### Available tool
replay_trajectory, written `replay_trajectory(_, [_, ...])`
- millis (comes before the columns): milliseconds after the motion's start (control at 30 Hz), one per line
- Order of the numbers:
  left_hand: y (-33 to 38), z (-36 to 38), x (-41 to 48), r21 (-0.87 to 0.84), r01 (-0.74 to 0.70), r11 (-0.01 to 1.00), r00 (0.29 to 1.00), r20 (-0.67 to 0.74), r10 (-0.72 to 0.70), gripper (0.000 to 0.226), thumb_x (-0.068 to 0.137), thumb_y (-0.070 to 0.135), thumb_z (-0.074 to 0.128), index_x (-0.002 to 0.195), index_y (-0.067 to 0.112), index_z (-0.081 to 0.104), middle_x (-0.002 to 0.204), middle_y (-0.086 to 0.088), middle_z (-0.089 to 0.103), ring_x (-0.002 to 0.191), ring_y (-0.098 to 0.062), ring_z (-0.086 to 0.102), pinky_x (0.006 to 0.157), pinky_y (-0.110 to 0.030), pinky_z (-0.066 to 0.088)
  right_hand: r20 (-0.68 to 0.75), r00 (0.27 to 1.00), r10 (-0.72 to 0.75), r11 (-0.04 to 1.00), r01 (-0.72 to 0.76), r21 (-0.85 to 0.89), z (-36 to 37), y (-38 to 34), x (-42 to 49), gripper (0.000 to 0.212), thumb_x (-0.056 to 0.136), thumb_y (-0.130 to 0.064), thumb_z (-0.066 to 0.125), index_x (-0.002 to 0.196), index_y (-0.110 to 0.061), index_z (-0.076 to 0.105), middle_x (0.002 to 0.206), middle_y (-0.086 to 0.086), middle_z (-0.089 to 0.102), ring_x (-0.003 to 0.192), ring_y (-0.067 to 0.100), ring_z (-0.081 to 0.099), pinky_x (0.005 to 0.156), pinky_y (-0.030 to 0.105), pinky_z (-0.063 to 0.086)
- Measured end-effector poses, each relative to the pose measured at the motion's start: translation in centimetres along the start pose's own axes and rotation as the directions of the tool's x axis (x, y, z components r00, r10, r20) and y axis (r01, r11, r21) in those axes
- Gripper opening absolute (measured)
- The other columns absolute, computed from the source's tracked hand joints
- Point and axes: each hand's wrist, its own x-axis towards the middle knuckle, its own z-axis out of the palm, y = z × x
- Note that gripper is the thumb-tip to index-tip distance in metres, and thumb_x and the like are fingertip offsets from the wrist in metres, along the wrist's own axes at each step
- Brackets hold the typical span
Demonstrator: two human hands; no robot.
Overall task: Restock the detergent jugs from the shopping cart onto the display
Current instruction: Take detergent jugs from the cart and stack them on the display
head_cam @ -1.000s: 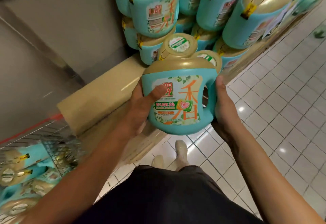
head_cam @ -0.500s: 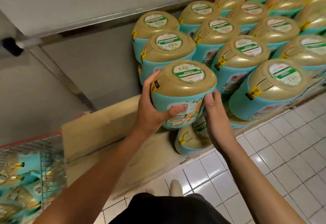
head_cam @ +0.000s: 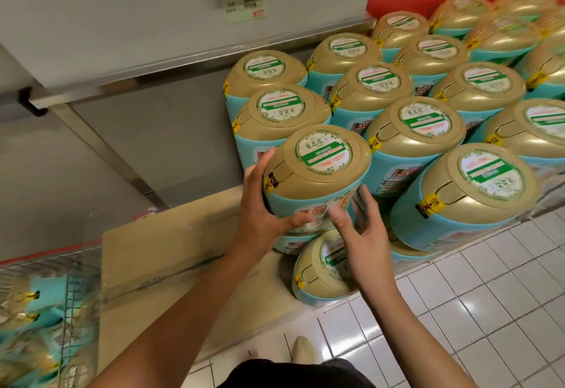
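Note:
A teal detergent jug with a gold cap [head_cam: 318, 170] stands upright at the front left corner of the stacked display [head_cam: 428, 118], on top of a lower jug. My left hand [head_cam: 263, 204] wraps its left side, thumb across the label. My right hand [head_cam: 363, 228] is at its right side with fingers spread, barely touching or just off it. Another jug [head_cam: 321, 268] stands on the lower level below my right hand. The shopping cart [head_cam: 46, 311] at the lower left holds several more jugs.
A cardboard-covered platform [head_cam: 171, 253] lies left of the stack, between cart and display. A grey wall with a metal rail [head_cam: 183, 60] rises behind. White tiled floor [head_cam: 489, 311] runs along the right. My shoe [head_cam: 302, 351] is near the platform edge.
The jug has gone from held in front of me up onto the stack's front left corner. My right hand has loosened and its fingers have spread off the jug.

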Motion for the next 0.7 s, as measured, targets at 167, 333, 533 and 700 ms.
replay_trajectory(167, [0.1, -0.1, -0.1, 0.04, 0.011, 0.999, 1.0, -0.014, -0.011, 0.122, 0.062, 0.072, 0.091, 0.163, 0.041, 0.031, 0.15, 0.014, 0.042, 0.145, -0.016, 0.049, 0.112, -0.029, 0.049, 0.019, 1.0, -0.008, 0.999, 0.008, 0.034, -0.1, 0.8, -0.2, 0.09, 0.085, -0.031, 0.08, 0.162, -0.023, 0.035, 0.162, -0.007, 0.046, 0.138, -0.009, 0.051, 0.109, 0.017, 0.048])
replay_trajectory(333, [0.5, 0.3, -1.1, 0.014, 0.081, 0.997, 0.997, -0.018, -0.081, 0.12, 0.066, 0.063, 0.093, 0.163, 0.046, 0.026, 0.166, 0.006, 0.037, 0.152, -0.017, 0.042, 0.117, -0.056, 0.045, 0.03, 0.999, -0.028, 0.998, 0.026, 0.057, -0.3, 1.1, 0.1, 0.086, 0.084, -0.028, 0.081, 0.158, -0.02, 0.039, 0.157, -0.009, 0.051, 0.137, -0.003, 0.055, 0.109, 0.022, 0.051])
replay_trajectory(533, [0.8, -0.4, -3.5, 0.074, 0.177, 0.981, 0.982, -0.072, -0.172, 0.105, 0.075, 0.06, 0.089, 0.161, 0.038, 0.035, 0.16, 0.011, 0.043, 0.149, -0.012, 0.044, 0.118, -0.05, 0.046, -0.07, 0.994, -0.086, 0.996, 0.086, -0.013, 0.1, 1.1, -1.8, 0.073, 0.092, -0.021, 0.078, 0.155, -0.024, 0.041, 0.152, -0.006, 0.053, 0.142, 0.003, 0.051, 0.117, 0.033, 0.048])
replay_trajectory(700, [1.0, -3.6, -8.0, 0.091, 0.217, 0.972, 0.965, -0.172, -0.2, 0.065, 0.087, 0.049, 0.075, 0.147, 0.045, 0.048, 0.148, 0.018, 0.052, 0.14, -0.004, 0.052, 0.111, -0.031, 0.049, -0.012, 0.948, -0.317, 0.927, 0.307, -0.216, 0.7, 2.1, -5.9, 0.055, 0.096, -0.014, 0.067, 0.147, -0.026, 0.05, 0.142, -0.009, 0.051, 0.135, 0.025, 0.052, 0.109, 0.039, 0.048])
